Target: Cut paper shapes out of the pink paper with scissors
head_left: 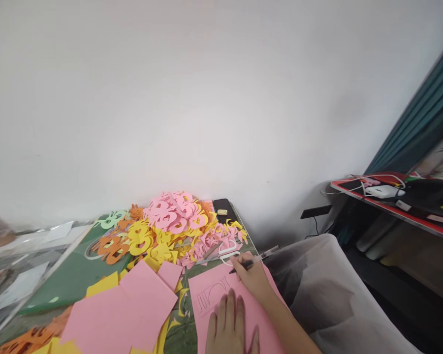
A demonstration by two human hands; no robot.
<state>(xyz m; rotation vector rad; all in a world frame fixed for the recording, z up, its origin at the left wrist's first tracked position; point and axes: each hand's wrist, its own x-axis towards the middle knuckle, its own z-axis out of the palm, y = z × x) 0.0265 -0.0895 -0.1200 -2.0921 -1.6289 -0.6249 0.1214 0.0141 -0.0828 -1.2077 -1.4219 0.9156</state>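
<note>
The right hand's grip is clenched on a black pen, its tip on a pink paper sheet bearing drawn lines. The left hand lies open on the sheet. Cut-out paper shapes heap toward the far edge of the tabletop.

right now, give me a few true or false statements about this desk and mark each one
The right hand holds a black pen. True.
The left hand rests on a pink paper sheet. True.
A dark phone lies on that sheet. False: the phone lies beyond the heap of paper cut-outs.
That heap is all pink. False: it also holds yellow and orange cut-outs.
</note>
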